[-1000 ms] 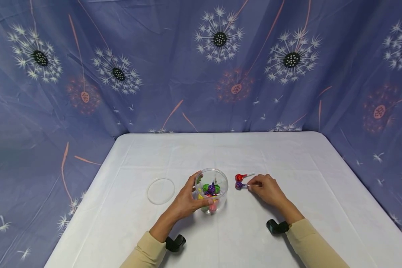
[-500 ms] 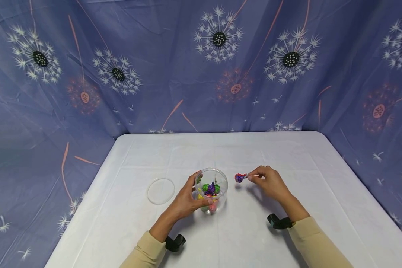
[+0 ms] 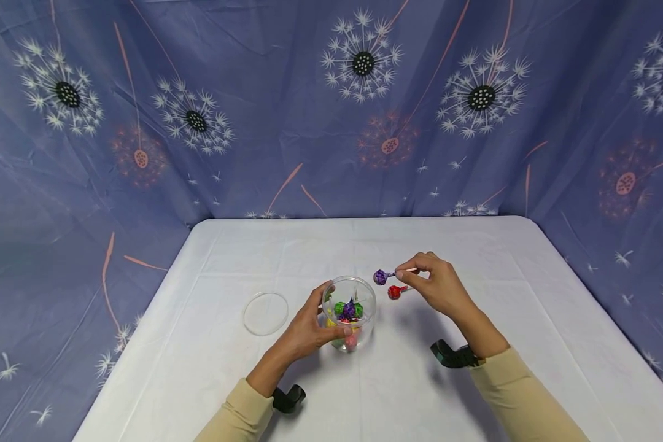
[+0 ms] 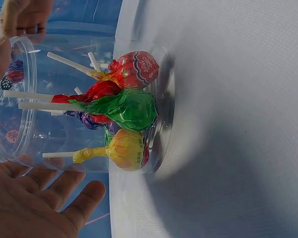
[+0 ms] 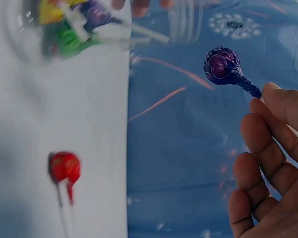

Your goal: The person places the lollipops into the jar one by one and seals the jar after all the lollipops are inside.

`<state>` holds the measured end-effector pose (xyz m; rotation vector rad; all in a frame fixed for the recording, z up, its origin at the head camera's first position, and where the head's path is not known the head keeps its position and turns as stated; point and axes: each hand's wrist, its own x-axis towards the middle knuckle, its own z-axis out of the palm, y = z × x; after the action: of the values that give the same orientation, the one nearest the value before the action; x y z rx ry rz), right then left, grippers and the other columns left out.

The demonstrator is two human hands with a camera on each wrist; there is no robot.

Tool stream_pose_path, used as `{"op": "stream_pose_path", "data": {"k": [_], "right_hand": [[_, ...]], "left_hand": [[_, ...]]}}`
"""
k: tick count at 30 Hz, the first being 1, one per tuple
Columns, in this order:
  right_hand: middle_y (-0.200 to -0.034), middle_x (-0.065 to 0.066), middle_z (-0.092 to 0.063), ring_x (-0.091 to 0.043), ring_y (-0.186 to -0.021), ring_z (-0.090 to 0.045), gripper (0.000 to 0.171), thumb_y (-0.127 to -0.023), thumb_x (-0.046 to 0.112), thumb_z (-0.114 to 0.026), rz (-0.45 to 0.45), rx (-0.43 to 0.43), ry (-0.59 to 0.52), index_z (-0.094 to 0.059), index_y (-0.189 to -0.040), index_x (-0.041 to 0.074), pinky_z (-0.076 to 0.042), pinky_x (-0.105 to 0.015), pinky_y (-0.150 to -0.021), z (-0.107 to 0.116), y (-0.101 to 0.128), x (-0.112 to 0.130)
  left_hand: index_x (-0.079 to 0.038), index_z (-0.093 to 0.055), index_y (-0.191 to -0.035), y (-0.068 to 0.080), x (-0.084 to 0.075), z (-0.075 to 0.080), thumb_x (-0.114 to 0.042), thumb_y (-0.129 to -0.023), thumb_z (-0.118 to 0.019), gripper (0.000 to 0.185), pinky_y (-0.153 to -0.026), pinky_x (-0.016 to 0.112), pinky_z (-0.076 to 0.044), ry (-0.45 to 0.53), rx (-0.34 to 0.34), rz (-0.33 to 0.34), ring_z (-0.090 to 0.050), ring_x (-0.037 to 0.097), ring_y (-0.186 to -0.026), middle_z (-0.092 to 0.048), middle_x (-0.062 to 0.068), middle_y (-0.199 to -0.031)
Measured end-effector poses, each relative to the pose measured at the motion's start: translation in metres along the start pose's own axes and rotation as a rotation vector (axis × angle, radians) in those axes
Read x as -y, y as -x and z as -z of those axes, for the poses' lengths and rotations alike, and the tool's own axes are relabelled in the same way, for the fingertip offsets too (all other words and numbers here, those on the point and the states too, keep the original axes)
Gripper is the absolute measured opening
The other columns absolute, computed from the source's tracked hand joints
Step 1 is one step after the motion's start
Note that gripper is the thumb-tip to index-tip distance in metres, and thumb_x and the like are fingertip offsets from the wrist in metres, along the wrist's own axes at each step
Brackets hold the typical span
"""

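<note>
My left hand holds a clear plastic jar, thumb on the near side and fingers round the left. Several wrapped lollipops stand in it, heads down in the left wrist view, among them a green lollipop and a yellow lollipop. Up and to the right of the jar, my right hand pinches a purple lollipop by its stick, close to the wrapper, raised off the table. Below that hand a red lollipop lies on the table, its stick partly hidden in the head view.
A clear round lid lies flat to the left of the jar. The table has a white cloth, with a blue dandelion-print curtain behind it and at both sides.
My right hand has lifted the purple lollipop off the table and carried it up and left, past the red one. The left hand and the jar have stayed put.
</note>
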<state>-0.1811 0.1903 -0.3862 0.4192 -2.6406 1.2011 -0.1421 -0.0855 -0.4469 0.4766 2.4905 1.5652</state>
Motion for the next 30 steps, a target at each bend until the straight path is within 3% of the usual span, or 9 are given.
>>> {"op": "stream_pose_path", "data": {"k": [12, 18, 24, 30], "right_hand": [[-0.081, 0.006, -0.066, -0.012, -0.084, -0.051, 0.007, -0.083, 0.023, -0.073, 0.105, 0.073, -0.032, -0.075, -0.089, 0.021, -0.042, -0.029, -0.069, -0.013, -0.008, 0.03], [-0.083, 0.005, -0.065, -0.012, -0.082, -0.051, 0.004, -0.084, 0.021, -0.071, 0.142, 0.11, -0.025, -0.074, -0.087, 0.022, -0.047, -0.025, -0.057, -0.023, -0.012, 0.04], [-0.08, 0.008, -0.067, -0.009, -0.076, -0.048, 0.005, -0.085, 0.023, -0.07, 0.23, 0.115, 0.023, -0.073, -0.084, 0.019, -0.038, -0.028, -0.07, -0.034, -0.014, 0.049], [-0.079, 0.01, -0.066, -0.007, -0.072, -0.043, 0.004, -0.083, 0.023, -0.072, 0.278, 0.138, 0.064, -0.072, -0.08, 0.02, -0.034, -0.027, -0.069, -0.046, -0.016, 0.054]], "left_hand": [[-0.023, -0.023, -0.148, -0.001, 0.001, 0.0, -0.04, -0.074, -0.079, 0.094, -0.109, 0.055, -0.034, 0.032, 0.003, -0.015, -0.039, 0.038, -0.134, -0.038, 0.01, -0.148], [-0.028, -0.024, -0.148, -0.001, 0.0, 0.0, -0.043, -0.072, -0.079, 0.095, -0.107, 0.056, -0.034, 0.045, 0.005, 0.007, -0.04, 0.038, -0.132, -0.039, 0.007, -0.147], [-0.025, -0.023, -0.148, 0.0, -0.003, 0.001, -0.039, -0.074, -0.079, 0.093, -0.109, 0.056, -0.033, 0.041, 0.005, -0.004, -0.038, 0.036, -0.135, -0.036, 0.011, -0.15], [-0.024, -0.022, -0.149, 0.0, -0.002, 0.002, -0.039, -0.075, -0.078, 0.094, -0.109, 0.054, -0.033, 0.041, 0.012, -0.003, -0.04, 0.034, -0.134, -0.036, 0.01, -0.149]]}}
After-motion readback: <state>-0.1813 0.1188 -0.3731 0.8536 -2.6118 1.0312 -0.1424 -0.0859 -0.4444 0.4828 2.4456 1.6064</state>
